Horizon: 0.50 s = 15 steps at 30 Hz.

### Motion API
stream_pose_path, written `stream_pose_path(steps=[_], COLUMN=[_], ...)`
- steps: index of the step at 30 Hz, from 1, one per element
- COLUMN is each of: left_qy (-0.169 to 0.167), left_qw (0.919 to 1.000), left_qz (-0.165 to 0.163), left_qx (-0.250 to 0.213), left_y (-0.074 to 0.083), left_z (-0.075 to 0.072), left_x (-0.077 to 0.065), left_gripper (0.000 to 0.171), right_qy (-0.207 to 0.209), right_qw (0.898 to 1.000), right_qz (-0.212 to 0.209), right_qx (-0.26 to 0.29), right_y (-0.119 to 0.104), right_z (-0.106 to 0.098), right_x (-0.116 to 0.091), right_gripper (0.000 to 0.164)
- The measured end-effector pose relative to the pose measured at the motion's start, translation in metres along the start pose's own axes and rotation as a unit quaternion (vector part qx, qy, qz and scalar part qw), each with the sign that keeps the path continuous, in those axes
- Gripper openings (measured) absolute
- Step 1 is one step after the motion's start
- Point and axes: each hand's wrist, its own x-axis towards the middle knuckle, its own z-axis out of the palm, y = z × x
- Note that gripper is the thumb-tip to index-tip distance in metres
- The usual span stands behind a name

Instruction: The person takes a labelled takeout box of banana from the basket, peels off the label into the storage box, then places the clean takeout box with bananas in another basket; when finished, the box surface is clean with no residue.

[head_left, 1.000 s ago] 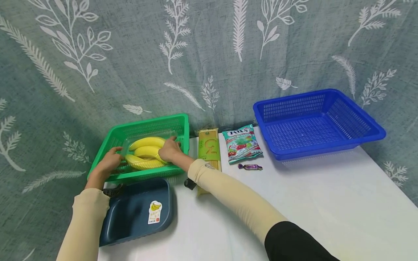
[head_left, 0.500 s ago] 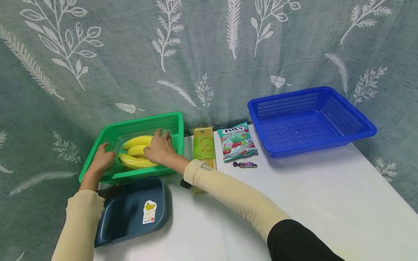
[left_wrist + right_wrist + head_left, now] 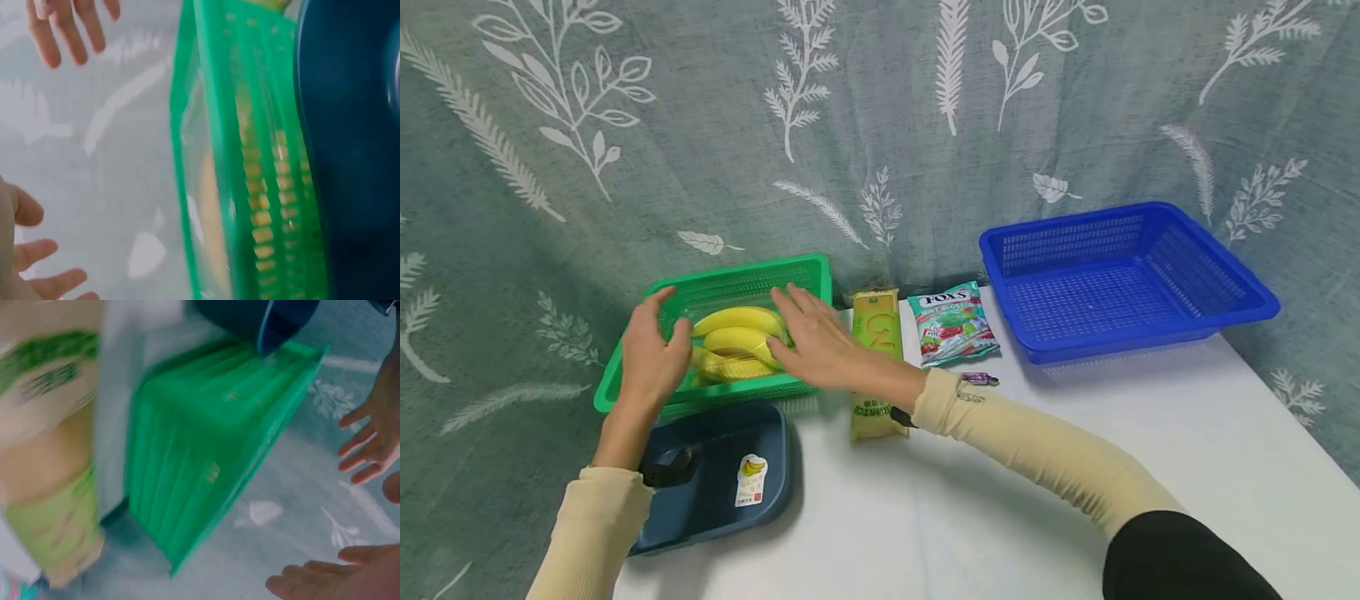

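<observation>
Bananas (image 3: 741, 342) lie in a clear plastic box inside the green basket (image 3: 730, 275). My left hand (image 3: 651, 350) hovers over the basket's left part, fingers extended and thumb apart, holding nothing. Opposite it, my right hand (image 3: 816, 342) is above the basket's right end with its fingers spread and nothing in them. In the left wrist view, yellow shows through the slots of the green basket (image 3: 219, 125); the right wrist view also catches both hands beside the basket, apart from it.
A dark blue bin (image 3: 707, 517) with a banana sticker stands in front of the green basket. To the right lie a noodle packet (image 3: 876, 321), a candy bag (image 3: 955, 325) and a purple wrapped candy (image 3: 977, 378). A blue basket (image 3: 1127, 292) stands at the far right.
Both hands have left the box of bananas and risen. My right hand drew back toward the right, and my left hand lifted. The bananas stayed in the green basket.
</observation>
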Motion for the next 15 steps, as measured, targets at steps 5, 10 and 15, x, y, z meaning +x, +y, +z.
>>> stream_pose_path(steps=[5,10,15], left_qy=[-0.011,0.0,0.001], left_qw=[0.9925,0.9773,0.9593], left_qz=[0.114,0.198,0.253], left_qx=[0.043,0.075,0.126], left_y=[0.035,0.063,0.084], left_z=[0.014,0.021,0.026], left_x=[-0.017,-0.036,-0.054], left_gripper=[0.054,0.058,0.064], right_qy=[0.021,0.06,0.074], right_qw=[0.998,0.993,0.985], right_qz=[-0.046,-0.073,-0.091], right_qx=[-0.035,-0.069,-0.124], right_y=[0.023,0.036,0.044], right_z=[-0.033,-0.054,-0.066], right_x=[-0.039,-0.074,-0.109], right_gripper=[0.067,0.066,0.067])
